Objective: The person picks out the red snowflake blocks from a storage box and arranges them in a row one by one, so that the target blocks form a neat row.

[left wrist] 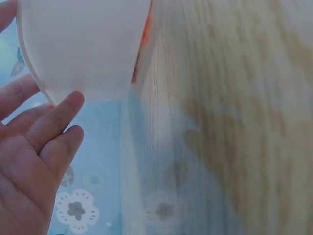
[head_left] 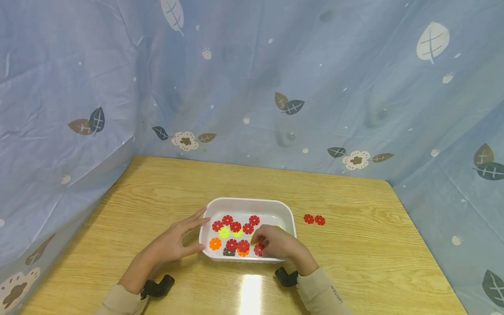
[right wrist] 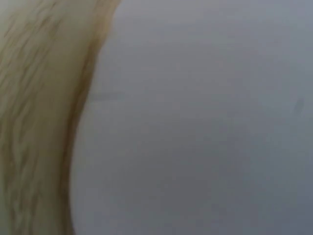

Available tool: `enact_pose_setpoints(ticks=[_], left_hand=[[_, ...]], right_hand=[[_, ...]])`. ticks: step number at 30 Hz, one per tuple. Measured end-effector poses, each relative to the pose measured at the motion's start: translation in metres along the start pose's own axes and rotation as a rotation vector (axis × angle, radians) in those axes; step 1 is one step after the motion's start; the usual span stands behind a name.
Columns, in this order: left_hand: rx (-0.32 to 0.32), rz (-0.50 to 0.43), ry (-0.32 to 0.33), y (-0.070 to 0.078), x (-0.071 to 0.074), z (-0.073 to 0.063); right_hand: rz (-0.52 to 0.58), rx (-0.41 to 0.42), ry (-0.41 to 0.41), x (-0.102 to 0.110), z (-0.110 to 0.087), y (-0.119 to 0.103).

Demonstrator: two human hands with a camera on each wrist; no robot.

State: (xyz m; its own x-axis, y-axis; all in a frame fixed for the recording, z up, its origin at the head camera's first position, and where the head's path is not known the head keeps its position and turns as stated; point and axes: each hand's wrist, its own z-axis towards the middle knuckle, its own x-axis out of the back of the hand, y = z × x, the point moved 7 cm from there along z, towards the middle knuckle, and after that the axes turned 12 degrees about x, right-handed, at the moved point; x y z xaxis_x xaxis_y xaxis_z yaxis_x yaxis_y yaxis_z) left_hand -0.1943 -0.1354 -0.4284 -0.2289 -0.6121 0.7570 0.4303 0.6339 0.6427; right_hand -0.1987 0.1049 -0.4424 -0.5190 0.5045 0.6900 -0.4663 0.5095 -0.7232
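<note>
A white tray [head_left: 252,204] stands on the table, holding red, yellow, orange and dark notched plastic discs. My left hand [head_left: 173,239] is spread at the tray's left end, its thumb and fingertips touching the rim. In the left wrist view, fingers [left wrist: 55,120] of that hand lie against the tray's outer wall [left wrist: 83,54]. My right hand [head_left: 277,242] reaches inside at the right, fingers curled, with a yellow notched disc [head_left: 253,240] pinched at the fingertips and partly hidden. A red disc [head_left: 258,250] shows beside the thumb. Only the tray's wall [right wrist: 195,122] fills most of the right wrist view.
Two red discs [head_left: 314,219] lie side by side on the wooden table [head_left: 354,253], right of the tray. A blue patterned cloth [head_left: 252,87] hangs behind and along both sides of the table. Dark wrist mounts [head_left: 158,286] sit below the hands.
</note>
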Motion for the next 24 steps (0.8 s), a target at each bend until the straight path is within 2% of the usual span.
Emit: enact_pose_setpoints(ticks=[6, 14, 24], left_hand=[[-0.001, 0.000, 0.001, -0.0008, -0.0004, 0.0007], [0.010, -0.018, -0.006, -0.0012, -0.0010, -0.0001], [0.008, -0.012, -0.003, -0.0002, -0.0004, 0.0000]], right_hand=[[-0.099, 0.046, -0.034, -0.0014, 0.0027, -0.0045], [-0.155, 0.007, -0.057, -0.0041, 0.0031, -0.0017], [-0.075, 0.035, -0.044, -0.0030, 0.0029, -0.0009]])
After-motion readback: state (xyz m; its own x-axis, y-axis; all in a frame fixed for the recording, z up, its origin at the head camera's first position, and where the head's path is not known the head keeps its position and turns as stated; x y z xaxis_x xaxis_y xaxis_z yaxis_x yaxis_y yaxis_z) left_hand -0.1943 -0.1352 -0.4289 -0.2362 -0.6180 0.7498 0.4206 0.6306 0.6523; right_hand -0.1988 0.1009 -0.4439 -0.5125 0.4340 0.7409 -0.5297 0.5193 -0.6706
